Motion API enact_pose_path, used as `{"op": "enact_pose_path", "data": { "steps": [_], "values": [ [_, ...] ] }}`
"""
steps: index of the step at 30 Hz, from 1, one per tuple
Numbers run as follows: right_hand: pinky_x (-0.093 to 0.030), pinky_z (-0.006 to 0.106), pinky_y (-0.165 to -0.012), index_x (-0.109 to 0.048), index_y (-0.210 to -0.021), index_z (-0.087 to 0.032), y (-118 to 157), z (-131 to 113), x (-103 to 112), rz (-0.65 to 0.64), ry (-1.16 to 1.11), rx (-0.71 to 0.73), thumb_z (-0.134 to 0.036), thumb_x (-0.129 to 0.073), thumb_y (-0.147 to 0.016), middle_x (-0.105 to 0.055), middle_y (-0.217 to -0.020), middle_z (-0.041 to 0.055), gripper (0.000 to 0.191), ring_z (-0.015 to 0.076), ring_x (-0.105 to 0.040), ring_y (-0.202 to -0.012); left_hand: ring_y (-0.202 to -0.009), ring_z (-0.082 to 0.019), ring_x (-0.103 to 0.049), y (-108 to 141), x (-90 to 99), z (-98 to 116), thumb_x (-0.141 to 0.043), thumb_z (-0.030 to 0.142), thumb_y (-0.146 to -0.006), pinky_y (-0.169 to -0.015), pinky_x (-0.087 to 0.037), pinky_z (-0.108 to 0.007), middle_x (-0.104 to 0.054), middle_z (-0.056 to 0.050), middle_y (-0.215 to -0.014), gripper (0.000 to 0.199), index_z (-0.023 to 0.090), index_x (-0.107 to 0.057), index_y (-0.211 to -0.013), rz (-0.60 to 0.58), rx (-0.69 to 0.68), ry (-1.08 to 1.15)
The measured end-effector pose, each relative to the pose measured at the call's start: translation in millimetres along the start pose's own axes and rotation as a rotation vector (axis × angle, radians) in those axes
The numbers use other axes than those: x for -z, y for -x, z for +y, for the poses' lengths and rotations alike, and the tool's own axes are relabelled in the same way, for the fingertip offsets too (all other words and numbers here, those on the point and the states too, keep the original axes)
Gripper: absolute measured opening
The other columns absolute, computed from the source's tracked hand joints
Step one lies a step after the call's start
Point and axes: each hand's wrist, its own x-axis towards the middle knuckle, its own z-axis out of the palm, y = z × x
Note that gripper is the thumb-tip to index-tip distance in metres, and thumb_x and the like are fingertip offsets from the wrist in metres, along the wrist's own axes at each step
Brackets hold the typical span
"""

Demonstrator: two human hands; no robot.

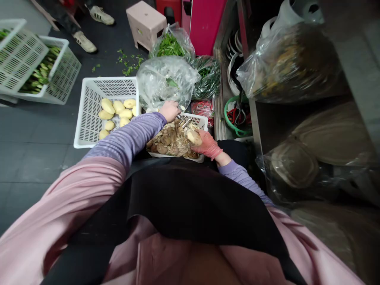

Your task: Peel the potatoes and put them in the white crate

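My bare left hand (170, 111) is closed round the handle of a metal peeler (185, 121), whose head points right. In an orange glove, my right hand (207, 145) grips a partly peeled potato (194, 137), pale flesh showing on its upper left. Both hands are over a white basket (204, 123) filled with brown potatoes and peelings (169, 140). The peeler sits just above and left of the potato, apart from it. To the left, a larger white basket (84, 103) holds several peeled yellow potatoes (118, 107).
Plastic bags of greens (170, 45) and a bag of red chillies (204, 109) lie beyond the baskets. A pink stool (147, 21) stands behind them. Shelving with a bulky bag (291, 63) and a green basket (237, 128) borders the right. Another person's shoes (86, 41) show at upper left.
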Motion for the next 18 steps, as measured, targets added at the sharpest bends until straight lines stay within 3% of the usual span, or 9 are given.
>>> {"op": "enact_pose_path", "data": {
  "steps": [4,9,13,16,18],
  "values": [
    [-0.055,0.052,-0.105,-0.068,-0.118,-0.015,-2.3,-5.3,1.8,-0.014,0.164,-0.057,-0.036,-0.082,-0.066,-0.075,-0.109,0.0137,0.058,0.0346,-0.07,-0.104,-0.108,-0.031,-0.059,-4.6,4.6,0.9,-0.055,0.019,-0.093,-0.095,-0.042,-0.044,-0.066,-0.016,-0.096,0.026,0.013,-0.08,-0.089,-0.021,-0.148,-0.055],
    [-0.047,0.061,-0.116,-0.059,-0.14,-0.015,2.1,-1.6,-2.2,0.052,0.222,0.061,-0.044,-0.085,-0.07,-0.068,-0.134,0.0204,0.08,0.042,-0.06,-0.128,-0.104,-0.029,-0.06,-6.4,7.5,-15.1,-0.057,0.022,-0.093,-0.095,-0.043,-0.042,-0.066,-0.014,-0.09,0.024,0.014,-0.079,-0.088,0.018,-0.041,-0.072],
    [-0.047,0.064,-0.116,-0.059,-0.139,-0.015,5.0,-0.2,-4.5,0.137,0.238,0.097,-0.052,-0.084,-0.074,-0.067,-0.135,0.0223,0.079,0.0443,-0.058,-0.129,-0.105,-0.03,-0.062,-11.2,13.3,-18.9,-0.06,0.026,-0.091,-0.094,-0.043,-0.042,-0.068,-0.014,-0.095,0.022,0.016,-0.079,-0.088,-0.042,-0.194,-0.11],
    [-0.046,0.063,-0.118,-0.061,-0.137,-0.014,4.0,-3.4,-4.0,0.159,0.194,0.165,-0.051,-0.086,-0.072,-0.069,-0.134,0.0221,0.079,0.0435,-0.061,-0.129,-0.102,-0.03,-0.062,-14.5,19.9,-18.2,-0.059,0.021,-0.089,-0.09,-0.043,-0.041,-0.067,-0.014,-0.09,0.021,0.015,-0.078,-0.082,-0.044,-0.106,-0.168],
    [-0.046,0.064,-0.119,-0.062,-0.136,-0.014,2.3,-5.1,-3.0,0.178,0.119,0.167,-0.048,-0.087,-0.069,-0.07,-0.133,0.0218,0.079,0.0429,-0.062,-0.129,-0.102,-0.029,-0.061,-13.7,23.9,-14.8,-0.057,0.02,-0.09,-0.09,-0.043,-0.041,-0.066,-0.013,-0.09,0.022,0.015,-0.077,-0.083,0.03,-0.071,-0.151]
  ]
}}
